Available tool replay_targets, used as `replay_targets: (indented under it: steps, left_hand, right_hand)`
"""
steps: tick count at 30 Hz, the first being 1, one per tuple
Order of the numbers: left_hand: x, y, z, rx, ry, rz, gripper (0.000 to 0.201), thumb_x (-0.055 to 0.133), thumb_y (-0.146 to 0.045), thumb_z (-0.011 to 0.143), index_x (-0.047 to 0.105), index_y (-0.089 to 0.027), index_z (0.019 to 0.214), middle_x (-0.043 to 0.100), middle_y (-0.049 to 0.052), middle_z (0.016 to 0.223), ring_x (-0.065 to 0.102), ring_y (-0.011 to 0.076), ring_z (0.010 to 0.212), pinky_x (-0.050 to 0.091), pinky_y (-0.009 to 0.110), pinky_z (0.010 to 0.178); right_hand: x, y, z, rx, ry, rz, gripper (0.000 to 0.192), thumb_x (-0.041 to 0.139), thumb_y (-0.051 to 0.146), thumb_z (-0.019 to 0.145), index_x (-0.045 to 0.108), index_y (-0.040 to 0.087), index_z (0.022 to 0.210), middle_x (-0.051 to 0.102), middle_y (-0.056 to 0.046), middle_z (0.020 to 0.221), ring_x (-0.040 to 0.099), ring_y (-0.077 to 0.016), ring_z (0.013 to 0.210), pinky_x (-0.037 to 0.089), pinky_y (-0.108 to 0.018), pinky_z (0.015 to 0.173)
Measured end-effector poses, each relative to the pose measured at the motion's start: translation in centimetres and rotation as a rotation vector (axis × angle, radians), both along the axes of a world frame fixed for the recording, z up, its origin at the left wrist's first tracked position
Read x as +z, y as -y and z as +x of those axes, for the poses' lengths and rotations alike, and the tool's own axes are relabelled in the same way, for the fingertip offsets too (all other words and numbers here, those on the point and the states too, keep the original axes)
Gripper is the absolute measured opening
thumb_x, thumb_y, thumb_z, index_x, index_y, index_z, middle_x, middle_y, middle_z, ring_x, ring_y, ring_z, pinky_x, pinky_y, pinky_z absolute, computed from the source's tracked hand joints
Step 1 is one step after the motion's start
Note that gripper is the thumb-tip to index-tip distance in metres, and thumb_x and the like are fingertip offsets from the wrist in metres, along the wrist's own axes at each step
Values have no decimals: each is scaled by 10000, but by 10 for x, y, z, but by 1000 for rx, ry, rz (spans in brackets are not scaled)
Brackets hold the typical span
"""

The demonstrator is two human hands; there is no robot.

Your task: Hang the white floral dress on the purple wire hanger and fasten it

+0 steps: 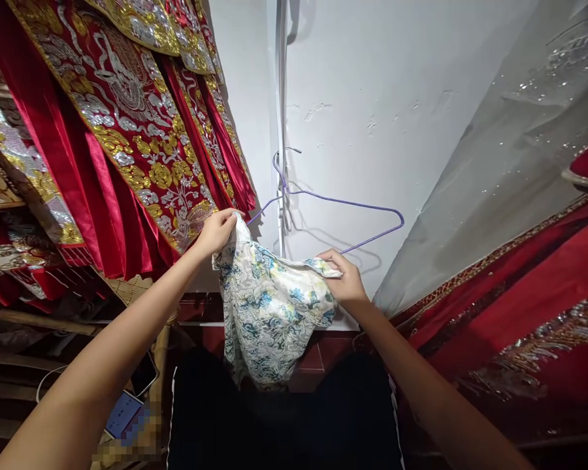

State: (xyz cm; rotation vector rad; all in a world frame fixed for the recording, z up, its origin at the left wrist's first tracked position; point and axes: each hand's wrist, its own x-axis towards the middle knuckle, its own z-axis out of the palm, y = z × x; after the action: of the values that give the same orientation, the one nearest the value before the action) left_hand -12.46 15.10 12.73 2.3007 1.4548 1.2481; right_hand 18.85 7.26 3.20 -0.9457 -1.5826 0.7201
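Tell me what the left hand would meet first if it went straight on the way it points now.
Past the floral garment in its grip, the left hand would probably meet a sloping side of the purple hanger first, though the depth between them is unclear.

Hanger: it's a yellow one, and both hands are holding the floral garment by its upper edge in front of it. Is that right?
Not quite: the head view shows the hanger is purple, not yellow. The left hand and right hand do hold the floral garment by its upper edge in front of it.
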Motion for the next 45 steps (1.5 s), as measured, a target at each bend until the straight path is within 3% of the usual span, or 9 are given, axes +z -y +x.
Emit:
replay_targets:
  steps: [7, 12, 18, 22, 25, 30, 35, 40, 45]
  left_hand:
    - [-15, -7, -24, 156, -401, -26, 300, 442, -393, 924, 686, -226, 876, 703, 60, 776, 612, 232, 720, 405, 301, 664]
    - [-18, -4, -36, 145, -255, -41, 311, 420, -343, 921, 692, -193, 915, 731, 70, 857, 633, 234, 794, 449, 304, 734]
    - [-17, -5, -14, 68, 107, -2, 369, 412, -311, 922, 719, -143, 1039, 747, 80, 1037, 674, 225, 911, 498, 303, 832]
    - [-12, 2, -6, 9, -6, 51, 372, 422, -311, 943, 728, -183, 1110, 742, 65, 1111, 671, 234, 1001, 487, 326, 928]
    - [-11, 7, -16, 39, -102, 95, 358, 433, -290, 943, 736, -193, 1108, 734, 69, 1139, 659, 241, 1057, 457, 345, 996]
    - [-27, 22, -40, 59, -131, 96, 377, 433, -303, 955, 705, -186, 1186, 707, 90, 1183, 642, 235, 1097, 462, 352, 1001]
    - [-47, 27, -47, 68, 72, -36, 409, 491, -358, 937, 694, -149, 1224, 675, 115, 1288, 613, 261, 1205, 443, 383, 1063]
    - [-46, 5, -32, 31, 410, -133, 492, 560, -409, 890, 687, -71, 1224, 738, 164, 1132, 692, 287, 1009, 542, 396, 884]
    - [-26, -6, -3, -47, 264, -29, 438, 533, -366, 900, 700, -142, 1238, 768, 93, 973, 692, 235, 813, 544, 358, 763]
  right_hand:
    - [35, -8, 6, -76, 384, 79, 137, 551, 139, 722, 583, 228, 821, 604, 23, 639, 489, -160, 598, 326, -267, 567]
    - [59, -12, 1, -52, 587, 156, 147, 478, 103, 713, 544, 229, 750, 523, 27, 601, 435, -153, 583, 273, -270, 560]
    - [41, -12, 4, -63, 460, 126, 207, 513, 197, 785, 374, 209, 632, 394, 36, 580, 358, -122, 571, 244, -257, 541]
    - [31, -15, 0, -52, 381, 103, 283, 520, 259, 816, 314, 213, 627, 313, 39, 583, 321, -115, 573, 229, -251, 534]
    - [30, -18, -4, -62, 351, 98, 298, 527, 270, 821, 310, 211, 625, 307, 40, 585, 313, -116, 583, 231, -249, 539]
    - [25, -20, -11, -73, 341, 81, 269, 531, 263, 816, 342, 212, 632, 348, 39, 578, 328, -122, 582, 242, -249, 541]
    - [22, -18, -22, -55, 305, 78, 255, 515, 241, 825, 337, 212, 644, 338, 42, 585, 322, -123, 583, 244, -250, 541]
    - [22, -15, -27, -17, 311, 57, 239, 517, 234, 821, 346, 215, 656, 341, 43, 599, 323, -124, 586, 245, -251, 542]
    - [22, -14, -24, -23, 296, 17, 266, 532, 267, 825, 331, 218, 657, 313, 45, 600, 309, -123, 584, 238, -250, 534]
